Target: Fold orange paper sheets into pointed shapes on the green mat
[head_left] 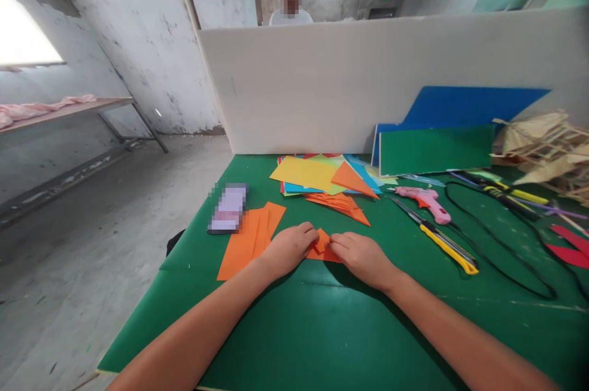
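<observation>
My left grip (291, 245) and right grip (361, 256) are both closed on one small piece of folded orange paper (323, 251), fingers curled over its left and right sides. It lies on the green surface (350, 329) right in front of me, its middle showing between my hands; my fingertips are partly hidden. Just beyond it sits a fanned stack of orange triangles (338, 204), and behind that a pile of coloured sheets topped by yellow paper (301, 174). Near my left grip are flat orange sheets (242, 247), overlapping, with a phone (229, 207) at their upper left. Out to my right lie a yellow utility knife (444, 245), its blade pointing away from me, and a pink glue gun (427, 199) just beside it.
</observation>
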Tool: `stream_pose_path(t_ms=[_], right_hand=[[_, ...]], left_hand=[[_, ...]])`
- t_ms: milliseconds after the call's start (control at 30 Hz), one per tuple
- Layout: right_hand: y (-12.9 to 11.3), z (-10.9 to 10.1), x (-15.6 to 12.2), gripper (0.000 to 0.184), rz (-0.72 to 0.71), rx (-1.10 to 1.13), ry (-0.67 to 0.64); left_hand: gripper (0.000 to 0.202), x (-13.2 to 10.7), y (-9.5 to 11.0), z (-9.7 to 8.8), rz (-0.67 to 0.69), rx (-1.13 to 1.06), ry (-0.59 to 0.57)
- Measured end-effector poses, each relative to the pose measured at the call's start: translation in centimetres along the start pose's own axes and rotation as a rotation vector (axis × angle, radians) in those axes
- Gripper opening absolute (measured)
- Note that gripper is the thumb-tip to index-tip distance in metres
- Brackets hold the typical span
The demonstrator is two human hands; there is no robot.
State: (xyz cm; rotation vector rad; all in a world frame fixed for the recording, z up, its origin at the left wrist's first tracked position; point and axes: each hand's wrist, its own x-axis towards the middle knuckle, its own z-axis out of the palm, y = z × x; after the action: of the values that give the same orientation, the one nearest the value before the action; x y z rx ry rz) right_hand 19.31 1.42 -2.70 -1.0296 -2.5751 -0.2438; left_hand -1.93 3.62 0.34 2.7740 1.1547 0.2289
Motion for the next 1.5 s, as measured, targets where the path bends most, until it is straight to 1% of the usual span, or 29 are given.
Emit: stream_pose_path(t_ms=[100, 200, 333, 433, 667, 833, 1000, 1167, 1300, 1500], right_hand=[[0.0, 0.0, -0.1, 0.027, -0.041, -0.003, -0.002], [0.0, -0.1, -0.2, 0.027, -0.066, -0.041, -0.018], [-0.1, -0.1, -0.2, 0.027, -0.044, -0.051, -0.007], [-0.1, -0.1, -0.2, 0.027, -0.021, -0.014, 0.017], [-0.2, 0.0, -0.2, 0.027, 0.028, 0.047, 0.06], [-0.4, -0.1, 0.0, 0.024, 0.041, 0.023, 0.012], [-0.2, -0.4, -0.1, 0.027, -0.022, -0.025, -0.014], [0.0, -0.5, -0.3, 0.025, -0.064, -0.034, -0.021], [-0.1, -0.6, -0.4, 0.026, -0.083, -0.051, -0.001], [0.1, -0.2, -0.4, 0.023, -0.115, -0.03, 0.038]], left_hand=[[0.013, -0.1, 0.0, -0.1, 0.003, -0.016, -0.004], [0.013, -0.2, 0.5, 0.0, -0.045, 0.02, 0.003], [0.015, -0.2, 1.2, 0.4, -0.122, 0.118, -0.003], [0.016, -0.1, 1.3, 0.6, -0.144, 0.131, -0.007], [0.018, -0.1, 1.3, 0.6, -0.144, 0.156, -0.021], [0.016, -0.1, 1.5, 0.1, -0.108, 0.163, -0.031], [0.013, -0.2, 1.3, -0.1, -0.069, 0.113, -0.015], [0.012, -0.5, 1.3, -0.2, -0.025, 0.116, 0.019], [0.016, -0.4, 1.7, -0.6, -0.032, 0.167, -0.027], [0.015, -0.4, 2.4, -1.1, -0.05, 0.254, -0.158]])
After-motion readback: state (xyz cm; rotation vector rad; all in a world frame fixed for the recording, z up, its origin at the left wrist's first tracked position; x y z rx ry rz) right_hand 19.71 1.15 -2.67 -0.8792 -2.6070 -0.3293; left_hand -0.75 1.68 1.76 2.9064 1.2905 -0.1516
